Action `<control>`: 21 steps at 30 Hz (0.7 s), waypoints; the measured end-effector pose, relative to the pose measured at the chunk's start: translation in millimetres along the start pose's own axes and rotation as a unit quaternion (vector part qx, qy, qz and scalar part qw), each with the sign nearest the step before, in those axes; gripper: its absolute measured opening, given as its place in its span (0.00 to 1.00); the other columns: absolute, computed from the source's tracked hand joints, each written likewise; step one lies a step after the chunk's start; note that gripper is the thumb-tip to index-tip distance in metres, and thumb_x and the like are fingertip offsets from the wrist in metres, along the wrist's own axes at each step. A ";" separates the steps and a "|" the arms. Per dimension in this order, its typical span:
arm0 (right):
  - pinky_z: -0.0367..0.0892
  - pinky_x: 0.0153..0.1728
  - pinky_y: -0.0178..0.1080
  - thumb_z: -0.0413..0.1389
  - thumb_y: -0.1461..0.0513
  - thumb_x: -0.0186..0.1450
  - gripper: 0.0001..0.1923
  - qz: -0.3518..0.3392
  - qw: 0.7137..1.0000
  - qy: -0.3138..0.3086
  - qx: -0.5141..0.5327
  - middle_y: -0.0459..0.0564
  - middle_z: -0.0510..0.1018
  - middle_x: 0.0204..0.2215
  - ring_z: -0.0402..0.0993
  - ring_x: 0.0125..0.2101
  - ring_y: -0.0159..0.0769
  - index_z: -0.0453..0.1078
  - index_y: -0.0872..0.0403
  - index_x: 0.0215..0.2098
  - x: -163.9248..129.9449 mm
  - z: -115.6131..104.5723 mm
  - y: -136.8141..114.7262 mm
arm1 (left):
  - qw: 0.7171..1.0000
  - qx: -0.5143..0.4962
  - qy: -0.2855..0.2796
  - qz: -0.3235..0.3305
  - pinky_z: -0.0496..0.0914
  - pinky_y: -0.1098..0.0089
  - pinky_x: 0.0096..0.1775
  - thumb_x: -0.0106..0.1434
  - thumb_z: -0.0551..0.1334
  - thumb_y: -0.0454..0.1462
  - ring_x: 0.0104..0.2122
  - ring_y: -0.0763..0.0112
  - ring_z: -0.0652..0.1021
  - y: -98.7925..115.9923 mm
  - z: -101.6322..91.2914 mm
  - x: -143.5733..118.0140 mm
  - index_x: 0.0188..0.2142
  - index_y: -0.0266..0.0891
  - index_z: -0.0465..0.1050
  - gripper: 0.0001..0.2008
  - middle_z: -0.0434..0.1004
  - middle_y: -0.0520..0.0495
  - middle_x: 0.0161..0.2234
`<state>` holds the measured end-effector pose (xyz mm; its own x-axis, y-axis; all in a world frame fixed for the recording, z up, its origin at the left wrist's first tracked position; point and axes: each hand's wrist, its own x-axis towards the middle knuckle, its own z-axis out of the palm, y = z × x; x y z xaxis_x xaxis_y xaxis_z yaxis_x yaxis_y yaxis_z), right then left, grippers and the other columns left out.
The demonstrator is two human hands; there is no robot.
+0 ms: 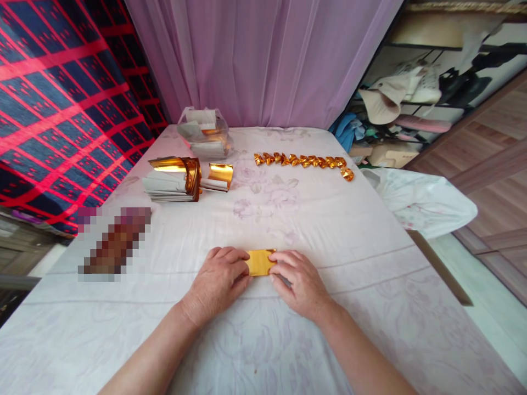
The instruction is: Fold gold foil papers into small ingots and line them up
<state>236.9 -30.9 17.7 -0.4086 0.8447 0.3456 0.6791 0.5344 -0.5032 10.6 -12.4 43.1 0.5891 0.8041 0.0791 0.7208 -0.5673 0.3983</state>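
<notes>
A small folded rectangle of gold foil paper [260, 263] lies flat on the table between my hands. My left hand [220, 277] has its fingers and thumb closed on the left end of it. At the opposite end, the fingertips and thumb of my right hand [300, 282] pinch the right edge. Farther off stands a stack of gold foil sheets [171, 184] with pale backs, and a loose gold sheet [220, 173] curls beside it. A row of folded gold foil pieces [304, 160] runs along the far right of the table.
A clear plastic bag [205, 133] with more paper sits at the back left. The floral tablecloth [349, 236] covers the table. A blurred-out item [117, 241] lies at the left edge. Purple curtain [263, 60] hangs behind; shelves [415, 109] stand to the right.
</notes>
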 end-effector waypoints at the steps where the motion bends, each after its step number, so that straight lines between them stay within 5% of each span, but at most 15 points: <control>1: 0.67 0.46 0.45 0.54 0.65 0.65 0.07 0.005 1.000 0.003 0.002 0.51 0.78 0.42 0.72 0.44 0.40 0.74 0.51 0.33 0.2 0.4 0.5 | 1.000 -0.003 0.003 0.000 0.64 0.57 0.48 0.64 0.61 0.36 0.45 0.60 0.74 -0.3 0.4 0.3 0.33 0.42 0.75 0.05 0.78 0.49 0.46; 21: 0.63 0.43 0.45 0.59 0.64 0.61 0.06 0.093 0.991 0.042 -0.087 0.50 0.77 0.38 0.70 0.40 0.42 0.68 0.51 0.27 1.1 4.5 2.5 | 0.998 0.011 0.051 -0.021 0.66 0.57 0.46 0.62 0.61 0.34 0.42 0.60 0.74 1.1 12.3 7.0 0.30 0.40 0.71 0.04 0.77 0.46 0.41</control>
<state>235.4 -28.5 13.2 -0.2197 0.9184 0.3290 0.8351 0.3514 -0.4233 20.0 -9.6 32.9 0.5185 0.8410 0.1546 0.7530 -0.5347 0.3836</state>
